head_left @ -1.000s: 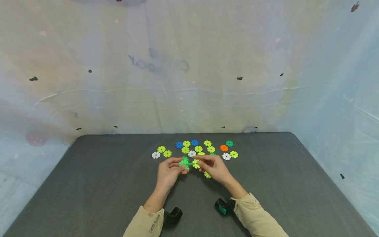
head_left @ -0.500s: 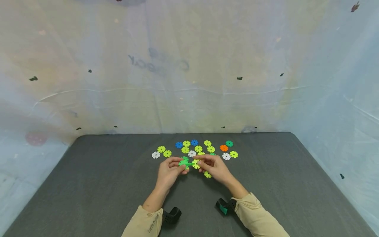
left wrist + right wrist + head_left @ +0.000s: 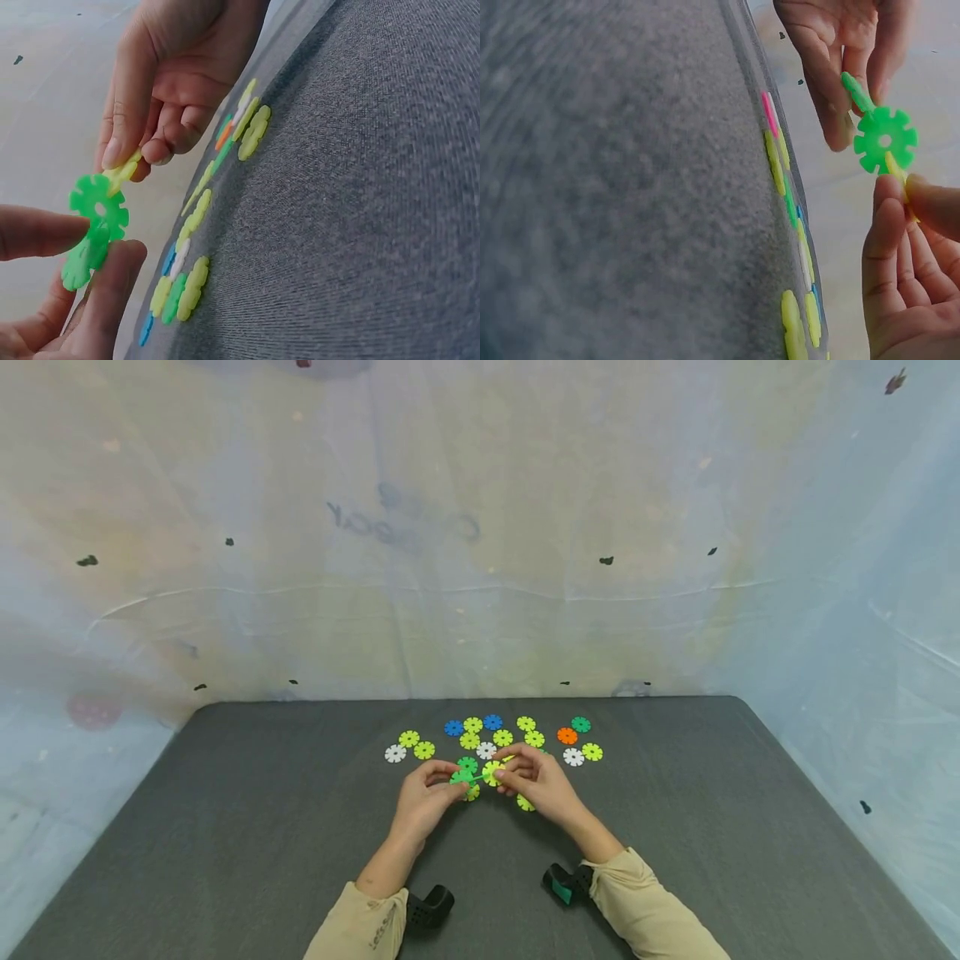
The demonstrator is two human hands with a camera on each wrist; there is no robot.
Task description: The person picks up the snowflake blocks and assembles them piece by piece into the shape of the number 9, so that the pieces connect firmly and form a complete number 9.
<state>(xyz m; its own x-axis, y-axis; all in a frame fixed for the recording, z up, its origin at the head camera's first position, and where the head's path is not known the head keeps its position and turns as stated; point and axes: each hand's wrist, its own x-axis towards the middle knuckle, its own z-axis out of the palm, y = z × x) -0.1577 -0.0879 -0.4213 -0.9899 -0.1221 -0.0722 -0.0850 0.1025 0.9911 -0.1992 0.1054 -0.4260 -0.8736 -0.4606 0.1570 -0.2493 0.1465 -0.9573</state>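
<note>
My left hand [image 3: 423, 800] pinches a bright green notched disc [image 3: 86, 259] between thumb and fingers. A second green notched disc [image 3: 902, 139] is joined to it, set at an angle. From the right, my right hand [image 3: 542, 783] pinches a yellow notched disc [image 3: 492, 772] by its side. Its edge meets the second green disc's rim in both wrist views, and the slot there is partly covered. The joined pieces are held up off the table, between the two hands.
Loose notched discs lie on the dark grey table [image 3: 262, 827] beyond the hands, including yellow discs [image 3: 423, 750], blue discs [image 3: 453, 727], white discs [image 3: 573, 757], and an orange disc [image 3: 567, 736]. A pale sheet [image 3: 480, 635] hangs behind the table.
Both hands have shifted slightly, the left a little down and leftward. The yellow disc has moved slightly left and up, and the right index finger sits higher.
</note>
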